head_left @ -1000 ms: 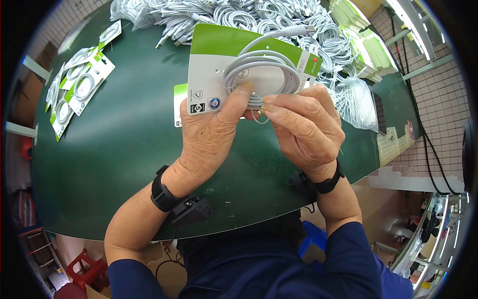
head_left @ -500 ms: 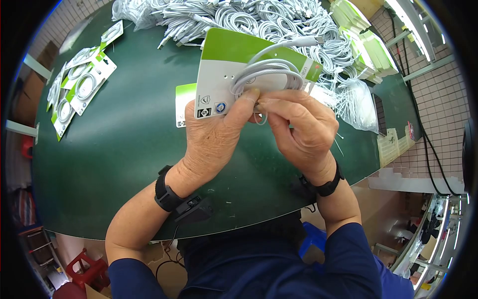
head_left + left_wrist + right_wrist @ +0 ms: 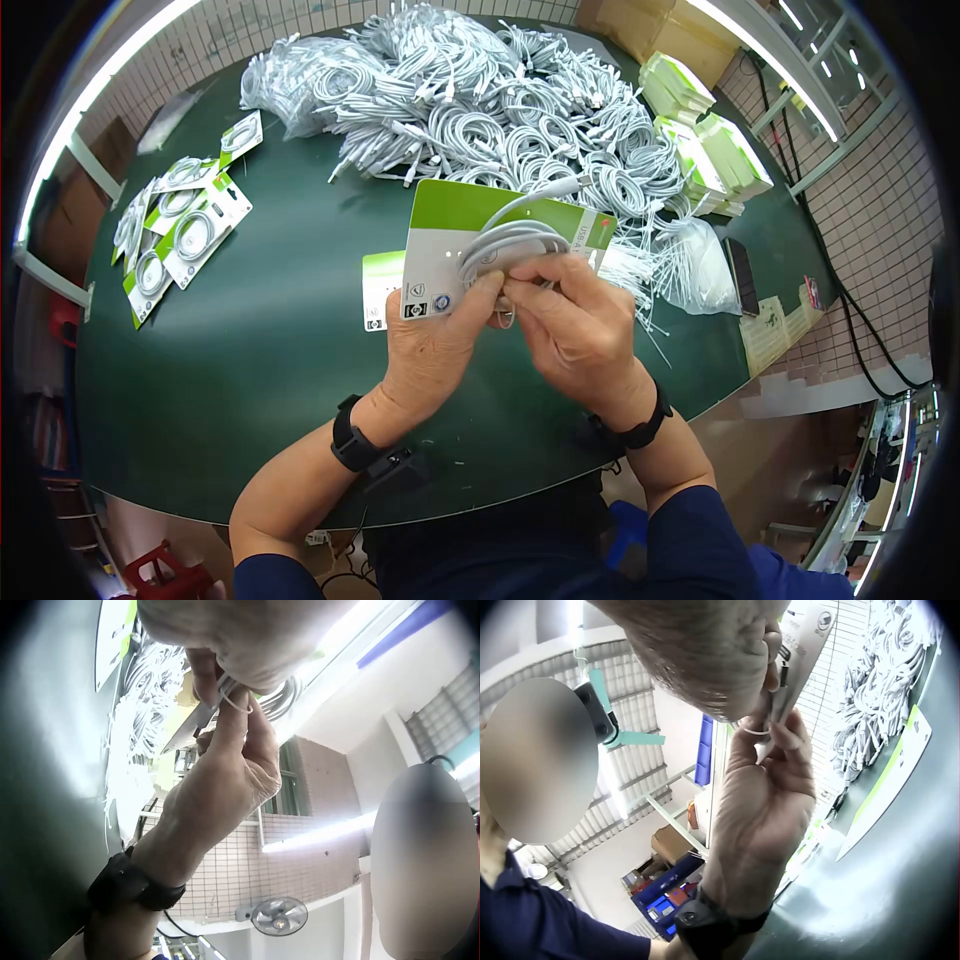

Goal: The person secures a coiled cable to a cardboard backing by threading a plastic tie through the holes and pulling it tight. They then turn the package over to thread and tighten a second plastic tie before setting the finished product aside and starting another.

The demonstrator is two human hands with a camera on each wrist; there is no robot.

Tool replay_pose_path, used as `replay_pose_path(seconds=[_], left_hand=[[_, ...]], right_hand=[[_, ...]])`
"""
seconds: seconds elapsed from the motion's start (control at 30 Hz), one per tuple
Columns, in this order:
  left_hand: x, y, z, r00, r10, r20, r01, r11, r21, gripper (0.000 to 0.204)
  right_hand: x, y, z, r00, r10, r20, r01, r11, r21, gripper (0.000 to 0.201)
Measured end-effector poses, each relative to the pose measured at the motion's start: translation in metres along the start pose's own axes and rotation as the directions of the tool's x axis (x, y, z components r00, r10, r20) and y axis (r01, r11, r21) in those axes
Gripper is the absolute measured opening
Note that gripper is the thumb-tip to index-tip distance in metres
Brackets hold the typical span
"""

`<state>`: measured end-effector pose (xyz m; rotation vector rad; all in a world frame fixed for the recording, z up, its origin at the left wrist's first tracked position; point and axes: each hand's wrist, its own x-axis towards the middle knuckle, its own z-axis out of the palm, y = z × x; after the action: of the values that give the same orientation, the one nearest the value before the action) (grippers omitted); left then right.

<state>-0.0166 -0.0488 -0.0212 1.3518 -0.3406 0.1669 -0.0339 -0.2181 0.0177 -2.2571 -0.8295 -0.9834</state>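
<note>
A green-and-white packaging card (image 3: 428,258) is held over the table, with a coiled white USB cable (image 3: 515,240) lying against its face. My left hand (image 3: 430,345) grips the card and coil from the lower left, its thumb pressed on the coil's lower strands. Beside that thumb, my right hand (image 3: 580,320) pinches with thumb and forefinger at a thin white tie (image 3: 506,320). The tie's loop (image 3: 236,703) curves out below the card's edge in the left wrist view. Fingers hide the exact pinch point.
A second card (image 3: 376,290) lies on the green table (image 3: 270,400) behind the left hand. Carded cables (image 3: 195,235) sit at left, and a large pile of cables (image 3: 480,130) at the back. Stacked cards (image 3: 725,155), a bag of white ties (image 3: 700,270) and a phone (image 3: 741,275) are at right.
The head view has tilted up, so everything sits lower in it. The card has shifted slightly right, and the right fingertips have come in close to the left thumb.
</note>
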Motion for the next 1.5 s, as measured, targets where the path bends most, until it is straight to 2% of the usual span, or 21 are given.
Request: replay_pose_path(seconds=[0.07, 0.13, 0.33, 0.43, 0.5, 0.6, 0.63, 0.67, 0.73, 0.83, 0.87, 0.93, 0.97, 1.03, 1.13, 1.27, 1.33, 1.37, 1.43, 1.47, 1.5], left_hand=[[0.0, 0.002, -0.002, 1.0, -0.021, -0.001, 0.021, 1.0, 0.018, 0.015], [0.0, 0.01, 0.0, 0.985, -0.173, -0.008, 0.172, 0.98, -0.096, 0.016], [0.008, 0.013, -0.004, 0.986, -0.169, -0.005, 0.163, 0.96, -0.226, 0.021], [0.011, 0.018, -0.005, 0.986, -0.169, -0.006, 0.161, 0.95, -0.266, 0.023], [0.011, 0.023, -0.003, 0.986, -0.168, -0.009, 0.159, 0.948, -0.274, 0.025], [0.009, 0.03, 0.004, 0.986, -0.167, 0.0, 0.16, 0.948, -0.277, 0.026], [0.007, 0.031, 0.005, 0.986, -0.162, 0.022, 0.162, 0.946, -0.282, 0.026], [0.006, 0.033, 0.007, 0.986, -0.161, 0.046, 0.167, 0.944, -0.286, 0.027], [0.002, 0.034, 0.012, 0.984, -0.161, 0.072, 0.175, 0.941, -0.29, 0.027], [-0.002, 0.033, 0.012, 0.979, -0.166, 0.12, 0.192, 0.947, -0.257, 0.029], [-0.002, 0.032, 0.01, 0.976, -0.168, 0.136, 0.197, 0.951, -0.239, 0.029], [-0.003, 0.029, 0.006, 0.97, -0.161, 0.182, 0.193, 0.966, -0.173, 0.035], [-0.004, 0.027, 0.004, 0.966, -0.156, 0.204, 0.187, 0.972, -0.14, 0.038], [-0.004, 0.023, 0.003, 0.965, -0.141, 0.222, 0.178, 0.972, -0.156, 0.038], [-0.004, 0.021, 0.004, 0.961, -0.121, 0.248, 0.165, 0.972, -0.166, 0.038], [-0.004, 0.022, 0.004, 0.959, -0.129, 0.253, 0.171, 0.973, -0.152, 0.036], [-0.006, 0.023, 0.003, 0.958, -0.134, 0.253, 0.17, 0.977, -0.127, 0.036], [-0.006, 0.024, 0.003, 0.958, -0.136, 0.253, 0.169, 0.979, -0.115, 0.036], [-0.007, 0.027, 0.009, 0.97, -0.125, 0.21, 0.164, 0.969, -0.182, 0.031], [-0.007, 0.028, 0.011, 0.975, -0.119, 0.185, 0.159, 0.963, -0.216, 0.029], [-0.007, 0.027, 0.01, 0.973, -0.125, 0.194, 0.167, 0.962, -0.215, 0.029]], right_hand=[[0.002, 0.001, 0.0, 0.998, 0.041, 0.047, -0.041, 0.999, 0.004, 0.018], [0.002, 0.002, 0.003, 0.998, 0.04, 0.039, -0.041, 0.999, 0.036, 0.019], [0.005, 0.015, -0.002, 0.999, 0.024, -0.026, -0.014, 0.953, 0.303, 0.026], [0.005, 0.041, -0.014, 0.953, 0.057, -0.299, 0.018, 0.971, 0.24, 0.016], [0.006, 0.043, -0.022, 0.79, 0.535, -0.299, -0.386, 0.814, 0.434, 0.01], [-0.003, 0.083, -0.016, 0.663, 0.743, 0.095, -0.502, 0.346, 0.793, 0.019], [-0.009, 0.087, -0.009, 0.612, 0.734, 0.294, -0.563, 0.144, 0.814, 0.022], [-0.025, 0.095, -0.006, 0.641, 0.622, 0.45, -0.626, 0.083, 0.776, 0.028], [-0.048, 0.094, 0.008, 0.708, 0.362, 0.606, -0.524, -0.307, 0.795, 0.032], [-0.073, 0.073, 0.0, 0.827, 0.364, 0.428, -0.535, 0.279, 0.797, 0.042], [-0.075, 0.073, 0.003, 0.803, 0.382, 0.457, -0.564, 0.24, 0.79, 0.041], [-0.077, 0.08, 0.011, 0.741, 0.355, 0.57, -0.589, -0.064, 0.806, 0.04], [-0.076, 0.089, 0.017, 0.713, 0.289, 0.639, -0.556, -0.323, 0.766, 0.039], [-0.08, 0.091, 0.018, 0.681, 0.281, 0.676, -0.568, -0.38, 0.73, 0.037], [-0.084, 0.078, 0.0, 0.663, 0.408, 0.628, -0.706, 0.064, 0.705, 0.035], [-0.056, 0.055, -0.022, 0.689, 0.385, 0.614, -0.725, 0.376, 0.577, 0.034], [-0.061, 0.061, -0.018, 0.682, 0.397, 0.615, -0.727, 0.271, 0.631, 0.033], [-0.068, 0.072, -0.01, 0.648, 0.407, 0.644, -0.721, 0.053, 0.691, 0.033], [-0.081, 0.08, -0.008, 0.677, 0.427, 0.6, -0.689, 0.082, 0.72, 0.032], [-0.087, 0.079, -0.01, 0.741, 0.42, 0.524, -0.662, 0.324, 0.676, 0.03], [-0.088, 0.08, -0.011, 0.768, 0.4, 0.501, -0.64, 0.451, 0.622, 0.03]])
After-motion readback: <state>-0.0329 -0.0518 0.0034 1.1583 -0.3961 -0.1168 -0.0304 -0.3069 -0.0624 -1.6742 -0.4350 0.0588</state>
